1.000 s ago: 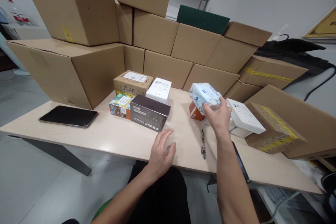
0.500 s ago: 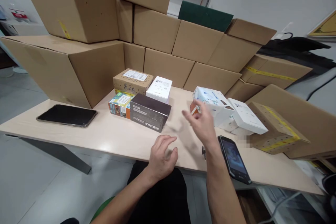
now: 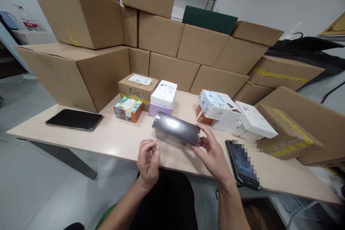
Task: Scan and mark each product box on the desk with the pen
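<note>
My right hand (image 3: pixel 211 151) grips the right end of a dark, glossy box (image 3: pixel 176 128), thumb in front and fingers behind. The box is tilted above the table. My left hand (image 3: pixel 148 162) is just left of and below it, fingers curled and thumb apart, with nothing seen in it. Behind the dark box stands a white box (image 3: pixel 164 92) on a purple box (image 3: pixel 161 109). To their left, a small orange and teal box (image 3: pixel 128 109) sits before a brown carton (image 3: pixel 138 88) with handwriting and a label.
A black phone (image 3: pixel 74 119) lies at the left, and a rugged handheld device (image 3: pixel 242 165) by my right forearm. White boxes (image 3: pixel 253 119), an orange box (image 3: pixel 202 115) and a taped carton (image 3: pixel 289 133) stand at the right. Large stacked cartons (image 3: pixel 172 71) wall the table's back.
My right hand has taken hold of the dark box, which stood beside the orange and teal box, and shifted it right, turning it. My left hand has moved left.
</note>
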{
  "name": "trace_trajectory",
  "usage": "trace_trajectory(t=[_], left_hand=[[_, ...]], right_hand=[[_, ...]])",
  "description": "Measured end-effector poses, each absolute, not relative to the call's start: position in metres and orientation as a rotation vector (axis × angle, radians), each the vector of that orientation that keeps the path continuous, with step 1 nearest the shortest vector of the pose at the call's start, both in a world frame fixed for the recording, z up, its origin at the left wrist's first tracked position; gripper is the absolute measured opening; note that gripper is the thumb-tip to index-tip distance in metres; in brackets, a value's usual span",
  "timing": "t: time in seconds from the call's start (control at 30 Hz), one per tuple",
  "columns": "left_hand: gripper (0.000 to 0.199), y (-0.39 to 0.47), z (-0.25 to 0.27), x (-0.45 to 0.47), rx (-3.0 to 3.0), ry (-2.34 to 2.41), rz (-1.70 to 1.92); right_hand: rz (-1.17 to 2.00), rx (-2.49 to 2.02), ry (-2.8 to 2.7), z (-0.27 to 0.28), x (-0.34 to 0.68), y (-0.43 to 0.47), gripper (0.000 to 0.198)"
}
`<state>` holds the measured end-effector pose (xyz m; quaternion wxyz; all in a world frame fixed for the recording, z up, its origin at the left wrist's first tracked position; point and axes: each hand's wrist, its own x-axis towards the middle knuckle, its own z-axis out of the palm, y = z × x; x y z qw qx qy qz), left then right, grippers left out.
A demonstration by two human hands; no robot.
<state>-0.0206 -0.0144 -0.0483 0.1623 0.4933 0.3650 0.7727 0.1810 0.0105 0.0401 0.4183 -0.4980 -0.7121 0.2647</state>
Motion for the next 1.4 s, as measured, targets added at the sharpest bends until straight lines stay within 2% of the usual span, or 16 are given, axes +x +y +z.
trace_trajectory(t=[0.13,0.27,0.37,0.53,0.63,0.93,1.07,1.23,1.4], left_hand=[[0.026,-0.013,-0.039,-0.037,1.196,1.242,1.954],[0.033,-0.016,-0.027,-0.047,1.356,1.28,1.631],[0.033,-0.02,-0.023,-0.05,1.514,1.311,1.531],[0.035,-0.02,-0.023,-0.052,1.562,1.352,1.478],[0.038,-0.017,-0.025,-0.052,1.522,1.401,1.458],[0.037,-0.012,-0.019,-0.054,1.633,1.456,1.326],[0.037,-0.01,-0.016,-0.055,1.65,1.333,1.33],[0.047,-0.004,-0.024,-0.051,1.618,1.152,1.47],[0.041,0.003,-0.042,-0.045,1.582,1.132,1.593]], right_hand=[[0.441,-1.172,-1.879,0.011,0.206,-0.023,0.056],[0.228,-1.118,-1.947,-0.017,0.208,-0.045,0.057],[0.157,-1.118,-1.954,-0.03,0.204,-0.056,0.059],[0.374,-1.315,-1.932,-0.037,0.204,-0.071,0.053],[0.52,-1.39,-1.775,-0.039,0.203,-0.075,0.056],[0.61,-1.642,-1.39,-0.026,0.181,-0.062,0.057],[0.658,-1.607,-1.373,-0.02,0.176,-0.053,0.048],[0.74,-1.419,-1.157,-0.028,0.172,-0.036,0.049],[0.798,-1.324,-1.035,-0.035,0.17,-0.027,0.046]])
